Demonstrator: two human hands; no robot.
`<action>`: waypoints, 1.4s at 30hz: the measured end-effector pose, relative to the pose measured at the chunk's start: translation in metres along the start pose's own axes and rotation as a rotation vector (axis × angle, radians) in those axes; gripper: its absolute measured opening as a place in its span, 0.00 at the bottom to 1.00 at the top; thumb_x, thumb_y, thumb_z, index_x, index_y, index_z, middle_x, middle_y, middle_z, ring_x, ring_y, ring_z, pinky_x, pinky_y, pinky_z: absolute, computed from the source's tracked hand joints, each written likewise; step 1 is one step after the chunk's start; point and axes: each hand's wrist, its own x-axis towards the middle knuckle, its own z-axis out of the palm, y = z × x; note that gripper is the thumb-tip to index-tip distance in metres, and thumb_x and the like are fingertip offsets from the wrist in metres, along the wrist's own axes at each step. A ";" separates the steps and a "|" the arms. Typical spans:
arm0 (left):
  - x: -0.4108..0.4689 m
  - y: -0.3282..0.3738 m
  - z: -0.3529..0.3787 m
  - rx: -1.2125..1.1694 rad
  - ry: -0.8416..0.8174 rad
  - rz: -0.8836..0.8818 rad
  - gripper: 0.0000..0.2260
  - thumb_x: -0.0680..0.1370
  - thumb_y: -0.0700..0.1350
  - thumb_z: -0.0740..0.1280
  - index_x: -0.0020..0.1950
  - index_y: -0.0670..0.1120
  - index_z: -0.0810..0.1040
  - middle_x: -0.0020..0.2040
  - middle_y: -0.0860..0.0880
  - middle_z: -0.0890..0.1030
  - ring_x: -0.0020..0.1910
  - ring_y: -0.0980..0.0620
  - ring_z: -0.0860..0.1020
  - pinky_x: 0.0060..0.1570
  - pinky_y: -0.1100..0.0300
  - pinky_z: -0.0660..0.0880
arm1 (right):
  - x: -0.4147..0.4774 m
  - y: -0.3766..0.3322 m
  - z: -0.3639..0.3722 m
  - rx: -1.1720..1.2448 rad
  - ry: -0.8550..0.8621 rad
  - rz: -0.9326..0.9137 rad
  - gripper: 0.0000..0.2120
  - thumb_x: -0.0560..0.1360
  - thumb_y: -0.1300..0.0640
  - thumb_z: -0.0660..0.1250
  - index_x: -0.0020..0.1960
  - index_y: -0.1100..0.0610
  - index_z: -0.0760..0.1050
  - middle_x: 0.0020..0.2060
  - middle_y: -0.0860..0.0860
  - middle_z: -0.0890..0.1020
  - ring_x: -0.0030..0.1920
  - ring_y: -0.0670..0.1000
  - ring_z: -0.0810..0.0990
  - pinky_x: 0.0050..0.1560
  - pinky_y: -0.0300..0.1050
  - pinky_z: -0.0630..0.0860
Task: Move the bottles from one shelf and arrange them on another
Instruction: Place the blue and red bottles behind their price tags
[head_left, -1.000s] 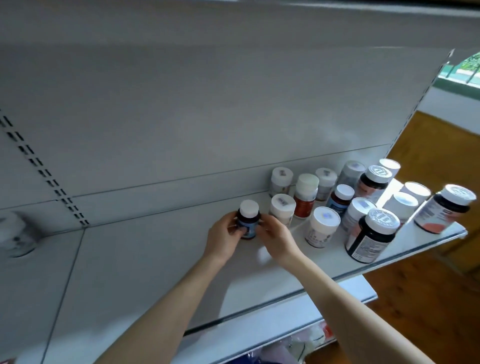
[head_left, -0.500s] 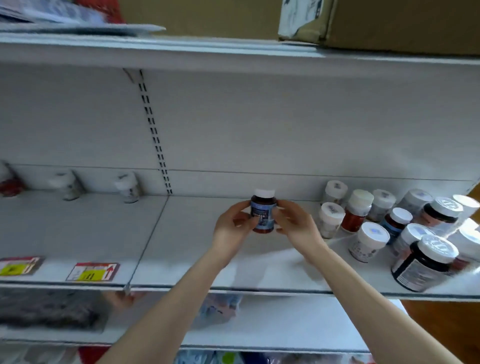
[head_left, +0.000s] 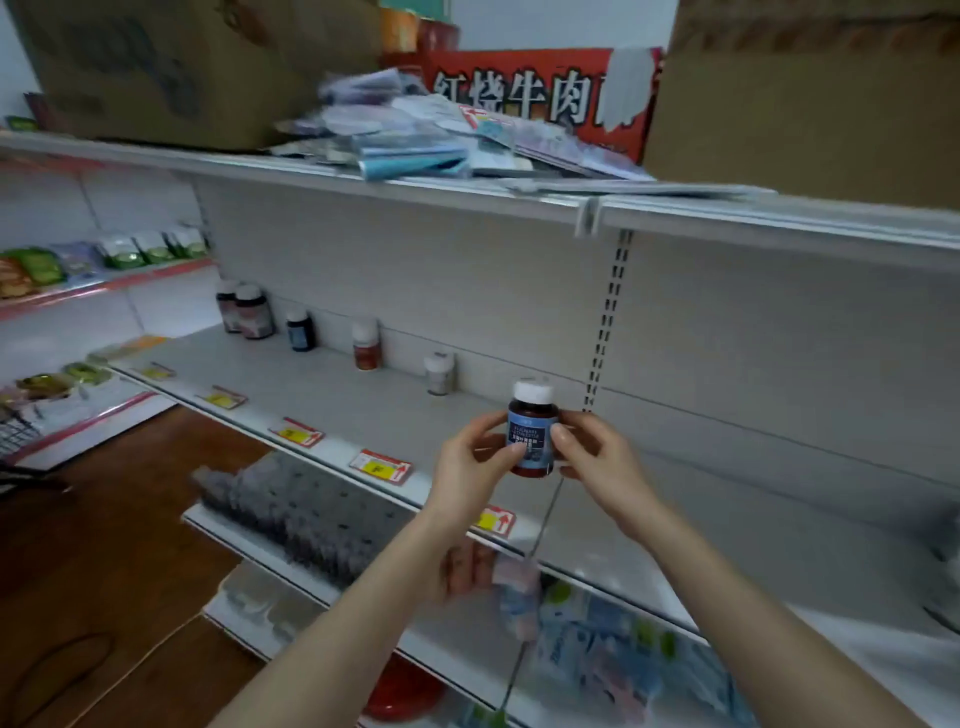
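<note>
A small brown bottle (head_left: 533, 429) with a white cap and a blue label is held upright in front of the white shelf (head_left: 363, 415). My left hand (head_left: 475, 462) grips its left side and my right hand (head_left: 592, 462) grips its right side. Along the back of the shelf's left section stand several bottles in a row: two dark ones (head_left: 247, 312) at the far left, a dark blue one (head_left: 300, 330), a red-brown one (head_left: 366, 345) and a pale one (head_left: 439, 373) nearest my hands.
Yellow and red price tags (head_left: 382, 466) line the shelf's front edge. The shelf above carries cardboard boxes (head_left: 800, 98), a red carton and loose packets (head_left: 415, 140). Below are grey items (head_left: 306, 509) and blue packets (head_left: 597, 654). Another rack with green packets (head_left: 78, 265) stands at left.
The view has swung left, away from the crowded cluster of bottles on the right section. Both hands have carried the blue-label bottle leftward, up off the shelf surface.
</note>
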 end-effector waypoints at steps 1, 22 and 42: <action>0.002 -0.001 -0.025 -0.003 0.018 0.004 0.16 0.73 0.35 0.67 0.60 0.44 0.74 0.45 0.48 0.79 0.35 0.68 0.78 0.36 0.76 0.74 | 0.006 -0.005 0.024 -0.003 -0.018 -0.004 0.12 0.77 0.57 0.62 0.60 0.56 0.72 0.50 0.54 0.79 0.51 0.54 0.79 0.48 0.47 0.77; 0.122 -0.080 -0.372 0.178 0.220 -0.045 0.20 0.72 0.38 0.69 0.63 0.46 0.73 0.50 0.49 0.79 0.45 0.61 0.76 0.42 0.75 0.74 | 0.164 -0.030 0.381 -0.061 -0.288 0.008 0.16 0.74 0.56 0.66 0.62 0.57 0.72 0.55 0.56 0.80 0.56 0.53 0.78 0.59 0.52 0.76; 0.342 -0.169 -0.442 0.361 -0.050 -0.056 0.12 0.72 0.36 0.68 0.55 0.39 0.78 0.53 0.42 0.82 0.46 0.53 0.77 0.37 0.81 0.70 | 0.334 -0.002 0.471 -0.224 -0.001 0.141 0.14 0.73 0.61 0.68 0.57 0.64 0.73 0.45 0.50 0.77 0.45 0.47 0.78 0.52 0.45 0.76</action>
